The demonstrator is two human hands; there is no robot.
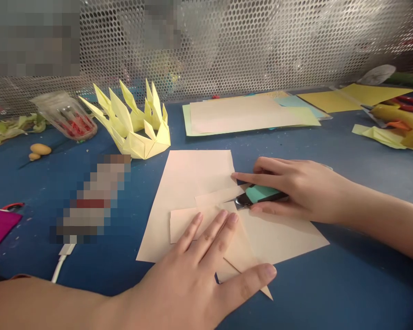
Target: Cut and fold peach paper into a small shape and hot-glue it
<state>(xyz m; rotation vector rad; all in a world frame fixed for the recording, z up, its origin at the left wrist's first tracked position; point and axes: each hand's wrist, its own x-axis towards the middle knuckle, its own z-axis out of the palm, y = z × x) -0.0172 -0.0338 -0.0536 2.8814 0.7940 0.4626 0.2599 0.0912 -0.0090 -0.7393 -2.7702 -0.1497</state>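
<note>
My left hand [203,270] lies spread over folded pale paper pieces [182,224], its fingertips pressing them down. In my right hand [296,188] is a small teal-and-black tool [263,195] that looks like a stapler, partly covered by my fingers. Its black nose points left, over a narrow paper strip [215,197]. My right index finger stretches out to the edge of the large cream sheet [192,174] underneath. A pointed paper corner [266,292] sticks out below my left thumb.
A pale yellow folded-paper crown [146,144] stands at the back left, near a tilted jar [65,117] with red bits. Stacked paper sheets [234,114] lie at the back. A yellow-and-orange tool [404,121] sits at the right. A white cable [58,266] is at the left.
</note>
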